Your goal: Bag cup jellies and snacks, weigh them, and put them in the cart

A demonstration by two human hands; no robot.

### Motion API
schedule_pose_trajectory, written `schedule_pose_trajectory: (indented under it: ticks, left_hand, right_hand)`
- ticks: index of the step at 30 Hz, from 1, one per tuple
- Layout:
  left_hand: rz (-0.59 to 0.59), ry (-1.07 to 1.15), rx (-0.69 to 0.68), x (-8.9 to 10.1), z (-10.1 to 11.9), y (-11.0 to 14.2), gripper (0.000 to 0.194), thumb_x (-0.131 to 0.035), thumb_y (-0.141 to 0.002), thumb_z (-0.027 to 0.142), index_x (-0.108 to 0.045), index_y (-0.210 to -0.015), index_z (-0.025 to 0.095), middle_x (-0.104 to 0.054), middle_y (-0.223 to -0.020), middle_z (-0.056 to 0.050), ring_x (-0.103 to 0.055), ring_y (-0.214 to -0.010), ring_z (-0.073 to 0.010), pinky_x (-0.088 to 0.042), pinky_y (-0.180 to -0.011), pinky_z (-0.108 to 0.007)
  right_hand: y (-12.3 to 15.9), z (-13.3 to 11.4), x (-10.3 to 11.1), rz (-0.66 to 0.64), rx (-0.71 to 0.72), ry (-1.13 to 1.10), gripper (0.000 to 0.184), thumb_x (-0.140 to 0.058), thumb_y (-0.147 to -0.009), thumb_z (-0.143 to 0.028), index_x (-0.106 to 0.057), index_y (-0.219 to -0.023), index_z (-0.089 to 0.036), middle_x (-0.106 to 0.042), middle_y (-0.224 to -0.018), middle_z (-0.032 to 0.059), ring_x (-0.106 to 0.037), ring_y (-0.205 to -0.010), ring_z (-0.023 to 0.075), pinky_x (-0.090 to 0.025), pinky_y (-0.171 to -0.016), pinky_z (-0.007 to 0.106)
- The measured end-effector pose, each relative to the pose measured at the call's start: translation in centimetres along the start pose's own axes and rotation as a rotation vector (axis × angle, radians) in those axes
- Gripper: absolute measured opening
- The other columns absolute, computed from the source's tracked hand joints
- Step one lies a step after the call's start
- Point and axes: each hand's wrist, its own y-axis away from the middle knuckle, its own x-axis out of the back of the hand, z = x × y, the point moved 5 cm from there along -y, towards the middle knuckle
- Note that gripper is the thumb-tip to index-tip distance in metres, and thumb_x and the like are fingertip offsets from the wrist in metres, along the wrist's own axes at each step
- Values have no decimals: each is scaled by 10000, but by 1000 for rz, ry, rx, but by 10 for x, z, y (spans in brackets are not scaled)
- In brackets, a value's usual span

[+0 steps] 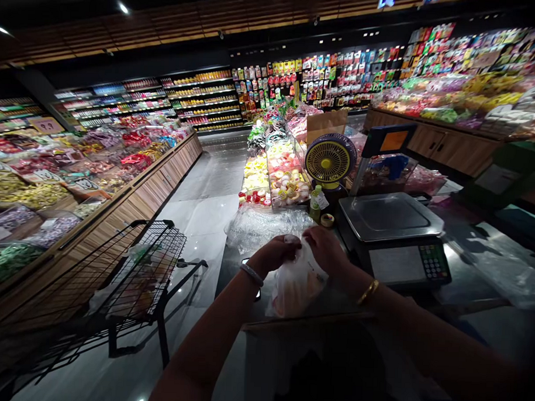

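Observation:
A white, partly see-through plastic bag [298, 289] with pale orange items inside stands on the dark counter [233, 281]. My left hand [277, 252] pinches the gathered top of the bag from the left. From the right, my right hand [326, 249] is closed on the same top, its fingertips close to those of the left. What the bag holds is too blurred to name. Behind my hands lies a heap of clear plastic bags [267, 221]. A phone [258, 295] shows partly behind my left wrist.
A weighing scale [390, 216] stands on the right, beside a yellow and dark fan [327, 160], a green bottle [315, 203] and a tape roll [327, 219]. Left of the counter is a loaded shopping cart [137, 278]. Packaged-food bins [277, 171] lie ahead.

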Motion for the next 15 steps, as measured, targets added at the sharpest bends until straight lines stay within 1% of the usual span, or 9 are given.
schedule_pose_trajectory:
  ticks: [1, 2, 4, 5, 7, 8, 11, 13, 15]
  left_hand:
    - [-31, -50, 7, -2, 2, 2, 416, -859, -630, 436, -632, -813, 139, -575, -686, 1, -511, -566, -96, -416, -564, -244]
    - [-58, -105, 10, -3, 5, 3, 397, -869, -607, 382, -646, -822, 135, -595, -699, -12, -532, -584, -113, -434, -576, -258]
    - [-67, -229, -17, -3, 10, 4, 330, -856, -587, 265, -664, -826, 145, -624, -727, -26, -566, -640, -150, -468, -621, -289]
    - [-39, -295, -51, -2, 13, 4, 276, -831, -600, 212, -668, -817, 158, -627, -740, -26, -573, -681, -165, -480, -657, -301]
    - [72, -427, -147, 1, 17, 3, 169, -747, -661, 125, -673, -798, 191, -618, -794, -28, -572, -797, -194, -488, -766, -322]
    - [141, -486, -202, 2, 18, 4, 158, -695, -694, 91, -678, -801, 205, -617, -848, -37, -566, -874, -209, -479, -835, -333]
    - [315, -623, -335, 0, 14, 10, 294, -584, -738, 21, -707, -893, 238, -617, -1035, -67, -530, -1079, -246, -414, -1008, -374]
    - [399, -678, -394, -3, 8, 14, 339, -569, -767, 28, -719, -975, 251, -619, -1078, -77, -524, -1120, -259, -388, -1055, -403]
    - [460, -705, -437, -3, 3, 19, 311, -576, -806, 66, -731, -998, 255, -633, -1058, -84, -536, -1114, -266, -391, -1062, -424]
  right_hand:
    - [-6, 12, -4, -14, -74, -162, 242, -527, -863, -156, -689, -1040, -182, -706, -1090, 109, -604, -1041, 237, -465, -912, 367]
    - [-12, 22, -10, -70, -137, -307, 284, -529, -835, -155, -686, -1069, -182, -711, -1083, 98, -610, -1020, 229, -482, -891, 364]
    - [-22, 35, -25, -238, -217, -488, 288, -549, -786, -181, -706, -1027, -172, -730, -935, 68, -634, -871, 207, -516, -792, 342]
    - [-25, 39, -30, -299, -229, -521, 269, -562, -770, -202, -717, -987, -165, -725, -854, 53, -632, -797, 193, -521, -750, 330]
    - [-27, 45, -34, -355, -236, -558, 279, -590, -735, -227, -728, -969, -160, -713, -789, 32, -613, -718, 161, -509, -700, 298]
    - [-27, 48, -35, -378, -242, -581, 313, -603, -712, -230, -729, -992, -164, -710, -793, 22, -596, -693, 142, -490, -672, 273]
    - [-23, 55, -34, -433, -248, -608, 446, -618, -662, -230, -722, -1092, -180, -688, -772, -10, -492, -578, 88, -387, -555, 215]
    - [-23, 58, -32, -423, -200, -528, 434, -614, -674, -254, -730, -1083, -167, -672, -732, -13, -453, -547, 82, -361, -538, 217]
    - [-25, 59, -30, -379, -135, -421, 352, -606, -702, -283, -746, -997, -153, -676, -728, 1, -488, -579, 104, -400, -580, 241]
